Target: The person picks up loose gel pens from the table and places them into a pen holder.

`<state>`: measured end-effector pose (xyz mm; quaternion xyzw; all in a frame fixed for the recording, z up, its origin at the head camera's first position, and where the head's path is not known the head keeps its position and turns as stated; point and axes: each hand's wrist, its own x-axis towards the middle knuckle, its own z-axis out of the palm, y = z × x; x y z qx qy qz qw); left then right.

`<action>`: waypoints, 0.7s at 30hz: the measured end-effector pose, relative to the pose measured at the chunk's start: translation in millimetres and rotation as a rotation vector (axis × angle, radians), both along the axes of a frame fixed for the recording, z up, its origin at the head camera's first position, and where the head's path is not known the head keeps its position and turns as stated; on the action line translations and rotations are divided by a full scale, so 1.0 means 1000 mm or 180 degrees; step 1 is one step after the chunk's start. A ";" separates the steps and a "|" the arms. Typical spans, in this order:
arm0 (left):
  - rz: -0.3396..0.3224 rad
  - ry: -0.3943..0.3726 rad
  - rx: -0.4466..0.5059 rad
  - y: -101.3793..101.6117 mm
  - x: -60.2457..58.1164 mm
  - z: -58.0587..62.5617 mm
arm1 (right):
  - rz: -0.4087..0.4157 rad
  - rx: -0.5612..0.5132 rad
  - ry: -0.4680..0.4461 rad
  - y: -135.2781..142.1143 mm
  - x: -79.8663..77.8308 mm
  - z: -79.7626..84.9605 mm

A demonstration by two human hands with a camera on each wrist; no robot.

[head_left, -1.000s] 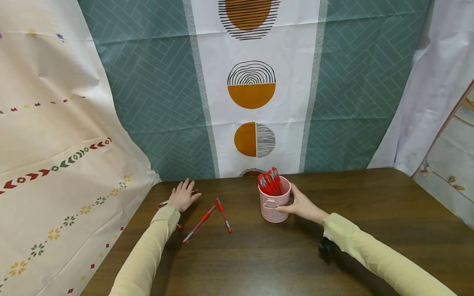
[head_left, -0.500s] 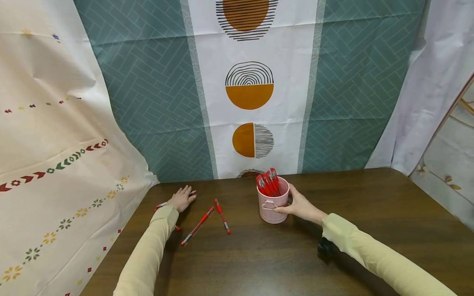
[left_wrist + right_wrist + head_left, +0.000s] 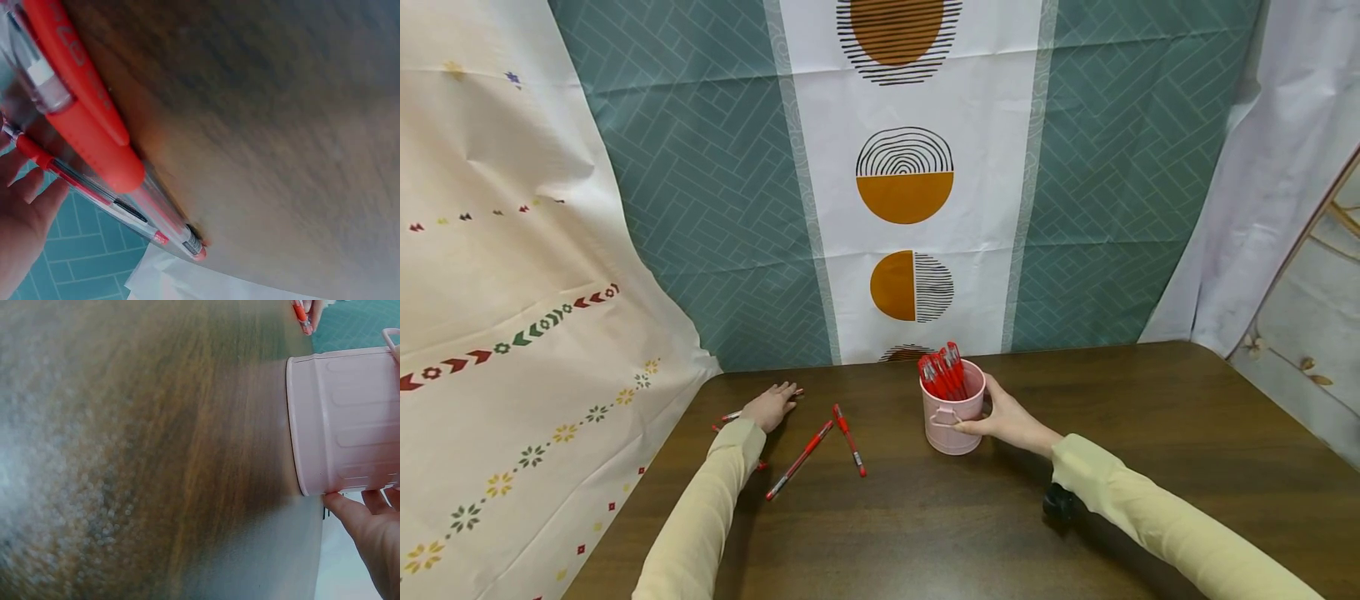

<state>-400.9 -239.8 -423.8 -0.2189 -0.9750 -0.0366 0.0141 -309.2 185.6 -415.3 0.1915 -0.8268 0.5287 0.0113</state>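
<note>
My left hand (image 3: pixel 769 407) is low over the far left of the table, fingers loosely bent. In the left wrist view its fingertips lie along a red-capped gel pen (image 3: pixel 103 199); a second red gel pen (image 3: pixel 94 137) fills the foreground. My right hand (image 3: pixel 1011 417) grips a small pink bucket (image 3: pixel 953 425) from the right, thumb by the front handle and fingers round the side. Several red gel pens (image 3: pixel 942 371) stand in the bucket, leaning left. Between the hands lie two more red pens, one slanting (image 3: pixel 801 458) and a shorter-looking pen (image 3: pixel 850 442).
The dark wooden table (image 3: pixel 895 542) ends at a green and white patterned cloth (image 3: pixel 737 317) hanging behind. A cream cloth (image 3: pixel 550 400) borders the left side. Under my right wrist sits a black device (image 3: pixel 1058 504). A red pen end (image 3: pixel 762 465) shows beside my left sleeve.
My left hand's fingers go from spread and straight to bent down toward the pen beneath them. The right hand and bucket stay in place; the view shifts slightly.
</note>
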 end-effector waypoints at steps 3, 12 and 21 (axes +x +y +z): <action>-0.0068 0.0171 -0.0047 0.001 -0.001 -0.001 | -0.0016 0.0009 -0.0009 0.000 0.000 0.000; -0.0257 0.0317 0.0126 0.002 -0.005 -0.006 | 0.0087 -0.0024 -0.0160 -0.006 0.020 0.024; -0.0320 0.0351 0.0141 0.003 -0.004 -0.007 | 0.0090 -0.0043 -0.0120 -0.006 0.017 0.021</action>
